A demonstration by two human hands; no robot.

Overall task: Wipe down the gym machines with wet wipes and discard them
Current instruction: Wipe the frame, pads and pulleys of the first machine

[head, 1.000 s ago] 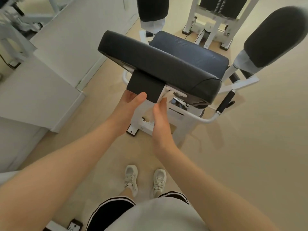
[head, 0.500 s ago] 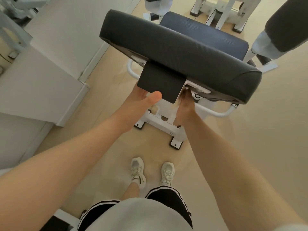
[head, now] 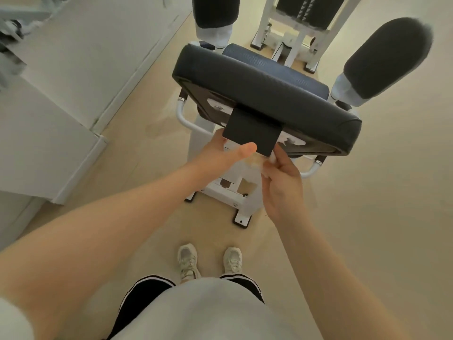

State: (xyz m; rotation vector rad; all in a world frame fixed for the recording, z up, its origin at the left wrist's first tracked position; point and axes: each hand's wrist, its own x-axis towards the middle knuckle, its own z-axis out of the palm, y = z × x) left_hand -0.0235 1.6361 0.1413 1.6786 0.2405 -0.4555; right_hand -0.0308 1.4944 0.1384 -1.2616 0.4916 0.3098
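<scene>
The gym machine's black padded backrest (head: 257, 94) is seen from behind, with a black bracket (head: 252, 133) on its back and a white frame (head: 228, 195) below. My left hand (head: 220, 153) reaches under the bracket. Its thumb lies across the bracket's lower edge and its fingers are hidden behind. My right hand (head: 282, 185) is just right of the bracket. It pinches a small, blurred white wet wipe (head: 266, 160) between fingertips and thumb, close to the backrest's underside.
Two black roller pads (head: 384, 57) (head: 215, 11) stick up beside the seat (head: 274, 67). A weight stack (head: 301, 11) stands behind it. White panels (head: 49, 143) run along the left. My shoes (head: 188, 261) stand on beige floor a step behind the frame.
My right hand came out from under the backrest and turned palm-side toward me, now pinching the wipe. My view pulled back and up. My left hand stayed at the bracket.
</scene>
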